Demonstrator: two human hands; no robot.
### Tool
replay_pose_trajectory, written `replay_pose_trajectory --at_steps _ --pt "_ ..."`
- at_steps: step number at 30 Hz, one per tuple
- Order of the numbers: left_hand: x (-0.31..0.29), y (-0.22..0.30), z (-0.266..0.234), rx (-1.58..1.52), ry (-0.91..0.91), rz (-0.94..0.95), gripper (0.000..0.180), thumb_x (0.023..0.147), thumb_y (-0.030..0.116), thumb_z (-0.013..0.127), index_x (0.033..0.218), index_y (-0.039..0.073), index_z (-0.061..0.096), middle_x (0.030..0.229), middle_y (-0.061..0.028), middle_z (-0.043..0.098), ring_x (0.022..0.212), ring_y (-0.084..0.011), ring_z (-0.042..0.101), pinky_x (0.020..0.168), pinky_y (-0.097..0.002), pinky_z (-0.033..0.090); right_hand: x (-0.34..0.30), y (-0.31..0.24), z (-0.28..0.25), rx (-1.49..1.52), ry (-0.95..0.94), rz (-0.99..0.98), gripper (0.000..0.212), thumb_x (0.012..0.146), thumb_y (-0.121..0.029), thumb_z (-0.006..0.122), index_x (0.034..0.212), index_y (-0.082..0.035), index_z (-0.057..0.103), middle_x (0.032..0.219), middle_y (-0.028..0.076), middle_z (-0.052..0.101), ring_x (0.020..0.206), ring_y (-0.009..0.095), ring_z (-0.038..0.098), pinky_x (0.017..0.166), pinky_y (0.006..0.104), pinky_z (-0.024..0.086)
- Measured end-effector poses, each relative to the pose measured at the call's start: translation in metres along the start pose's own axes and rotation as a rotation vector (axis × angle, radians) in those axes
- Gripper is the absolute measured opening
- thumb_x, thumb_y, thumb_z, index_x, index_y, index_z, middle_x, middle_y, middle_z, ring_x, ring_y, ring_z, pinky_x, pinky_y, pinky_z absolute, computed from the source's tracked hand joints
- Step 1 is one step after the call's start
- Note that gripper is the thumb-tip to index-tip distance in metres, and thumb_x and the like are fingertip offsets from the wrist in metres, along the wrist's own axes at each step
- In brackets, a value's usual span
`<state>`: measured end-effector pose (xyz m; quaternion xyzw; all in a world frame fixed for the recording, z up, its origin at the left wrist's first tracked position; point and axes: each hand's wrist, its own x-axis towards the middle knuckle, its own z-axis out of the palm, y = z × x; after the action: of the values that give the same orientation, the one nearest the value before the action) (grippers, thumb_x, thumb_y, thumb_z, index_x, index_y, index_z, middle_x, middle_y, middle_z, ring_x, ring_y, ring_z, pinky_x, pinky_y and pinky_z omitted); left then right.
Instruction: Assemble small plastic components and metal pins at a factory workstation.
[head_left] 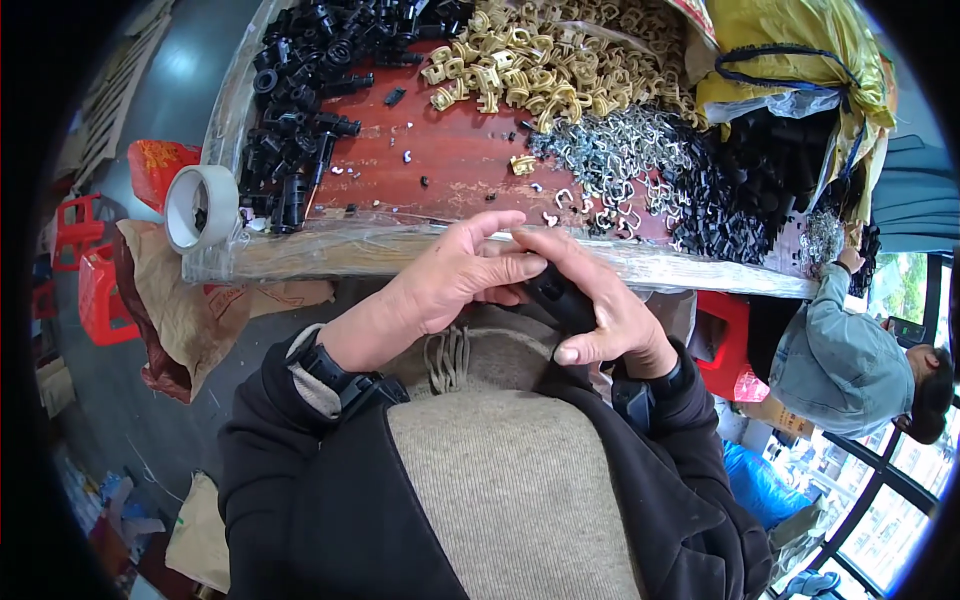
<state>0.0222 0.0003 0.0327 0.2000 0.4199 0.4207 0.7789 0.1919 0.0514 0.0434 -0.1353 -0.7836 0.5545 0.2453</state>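
Note:
Just in front of my chest, over the near edge of the table, my two hands meet at a black tube-shaped part (pixel 562 304). My right hand (pixel 615 310) wraps round this part, its thumb along the near side. With bent fingers and thumb, my left hand (pixel 455 268) closes at the part's upper left end; whether a small piece is pinched there is hidden. Beyond my hands lie bent metal clips (pixel 625 165), small black pieces (pixel 725 195) and a pile of beige plastic parts (pixel 560 70). One loose beige part (pixel 522 165) sits closer to me.
Black fittings (pixel 300 120) are heaped at the table's left. A roll of tape (pixel 202 208) stands at the left corner. A yellow sack (pixel 800 60) holding black parts is at the right. Another person (pixel 850 350) reaches to the table's right end. Red stools (pixel 105 295) stand at left.

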Motion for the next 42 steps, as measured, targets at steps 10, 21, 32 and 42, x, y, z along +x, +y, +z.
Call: replay_pose_trajectory --at_steps 10,21,32,42 --pt "-0.001 0.005 -0.023 -0.007 -0.016 0.056 0.048 0.08 0.018 0.052 0.12 0.001 0.03 0.092 -0.011 0.055 0.072 -0.0126 0.056 0.063 -0.0212 0.046 -0.063 -0.014 -0.014 0.124 0.623 0.32 0.088 0.058 -0.06 0.052 0.118 0.003 0.036 0.102 0.014 0.048 0.093 0.021 0.046 0.081 0.0308 0.034" --pt "0.012 0.006 -0.025 -0.009 0.057 0.033 0.043 0.082 0.016 0.049 0.119 0.001 0.031 0.091 -0.0102 0.054 0.072 -0.0117 0.056 0.062 -0.0196 0.047 -0.03 0.016 -0.002 0.136 0.522 0.195 0.099 0.06 -0.072 0.044 0.12 0.006 0.03 0.101 0.015 0.048 0.095 0.02 0.047 0.085 0.0306 0.034" --pt "0.029 0.01 -0.016 -0.026 0.081 -0.003 0.045 0.08 0.014 0.052 0.117 -0.001 0.032 0.091 -0.011 0.054 0.07 -0.0113 0.055 0.06 -0.0204 0.046 -0.036 0.036 -0.012 0.075 0.656 0.191 0.094 0.066 -0.071 0.034 0.117 0.008 0.033 0.1 0.016 0.049 0.093 0.02 0.047 0.083 0.0301 0.035" --pt "0.025 0.004 -0.013 0.011 0.081 0.023 0.041 0.082 0.014 0.048 0.119 0.001 0.033 0.09 -0.0093 0.054 0.071 -0.0107 0.055 0.061 -0.0202 0.046 -0.067 0.032 -0.017 0.165 0.781 0.202 0.077 0.069 -0.061 0.044 0.104 0.007 0.041 0.088 0.014 0.054 0.084 0.018 0.052 0.077 0.0284 0.039"
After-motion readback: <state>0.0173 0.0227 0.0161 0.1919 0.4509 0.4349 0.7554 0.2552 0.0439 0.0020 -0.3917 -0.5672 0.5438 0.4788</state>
